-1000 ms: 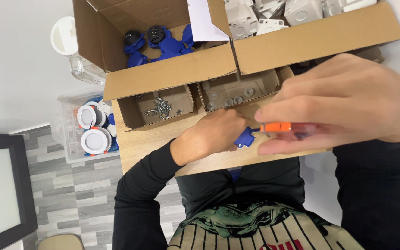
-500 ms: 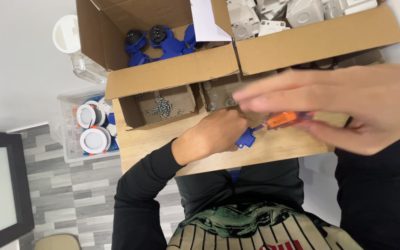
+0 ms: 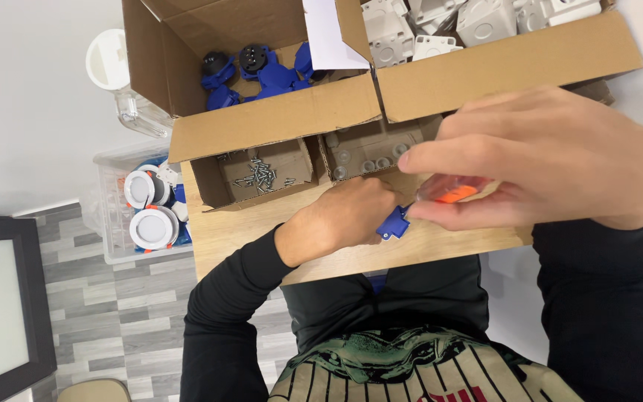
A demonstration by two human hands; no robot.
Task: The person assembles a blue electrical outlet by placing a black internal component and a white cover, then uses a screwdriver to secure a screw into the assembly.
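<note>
A small assembly workstation for electrical fittings

Open cardboard boxes point(image 3: 277, 123) of blue plastic parts point(image 3: 262, 74) and white junction boxes point(image 3: 440, 22) crowd a wooden surface point(image 3: 240, 231), with a tray of loose screws point(image 3: 258, 175) (a clear bin of round fittings point(image 3: 146, 208) stands beside) on grey plank flooring point(image 3: 113, 313).

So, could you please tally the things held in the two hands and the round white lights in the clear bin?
blue plastic part: 1
screwdriver: 1
round white lights: 2
Total: 4
</note>
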